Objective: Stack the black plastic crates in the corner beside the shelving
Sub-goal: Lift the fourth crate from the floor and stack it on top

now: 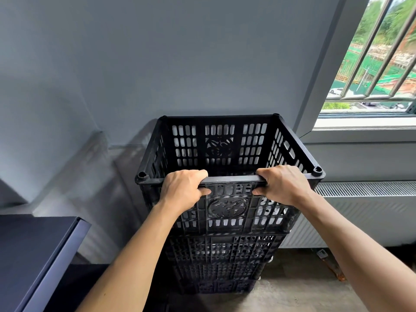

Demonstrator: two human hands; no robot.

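A black plastic crate (227, 143) with slotted walls sits on top of a stack of black crates (220, 264) against the grey wall. Its inside looks empty. My left hand (183, 188) grips the near rim left of centre, fingers curled over the edge and thumb on the outer wall. My right hand (282, 184) holds the same rim right of centre in the same way. The stack below shows three lower crates, standing on the concrete floor.
A dark blue cabinet top (38, 255) lies at the lower left, close to the stack. A white radiator (364, 212) runs along the wall to the right under a barred window (371, 52). A small orange-tipped object (331, 264) lies on the floor by the radiator.
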